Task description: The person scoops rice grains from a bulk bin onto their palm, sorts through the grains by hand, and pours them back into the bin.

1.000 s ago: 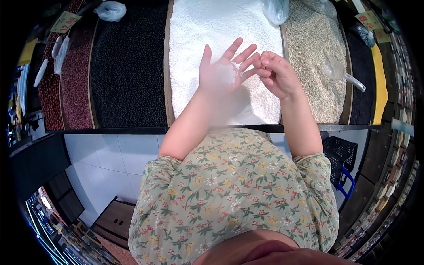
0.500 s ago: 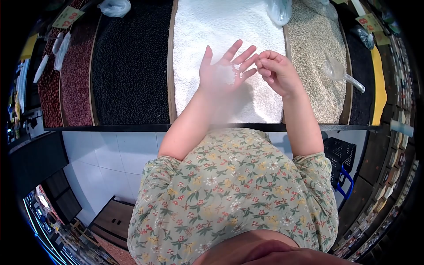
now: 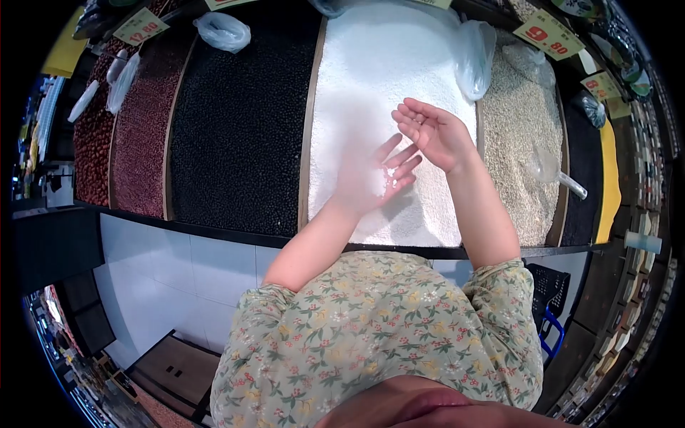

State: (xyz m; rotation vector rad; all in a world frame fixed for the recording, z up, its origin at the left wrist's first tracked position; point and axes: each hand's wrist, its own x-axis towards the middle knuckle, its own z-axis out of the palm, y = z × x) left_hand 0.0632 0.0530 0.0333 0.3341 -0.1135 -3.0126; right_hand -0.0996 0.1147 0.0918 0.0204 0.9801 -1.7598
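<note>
My left hand (image 3: 382, 175) is palm up with its fingers spread over the bin of white rice-like grains (image 3: 435, 64). A small heap of the same white grains (image 3: 385, 180) rests on its palm, partly hidden by a hazy blur in the picture. Just beyond and to the right, my right hand (image 3: 437, 135) hovers with its palm showing and its fingers apart from the thumb, loosely bent. I cannot tell whether any grains cling to its fingers. Its lower edge is close to the left fingertips.
Left of the white grains lie black beans (image 3: 239, 135), dark red grains (image 3: 148, 135) and larger red beans (image 3: 93, 157). To the right, beige grains (image 3: 517, 143) hold a clear scoop (image 3: 560, 178). Plastic bags (image 3: 477, 60) and price signs (image 3: 549, 34) line the back.
The view has tilted upward, so the bins and hands sit lower. My right hand has gone from a pinch at the left fingertips to loosely open and slightly farther out.
</note>
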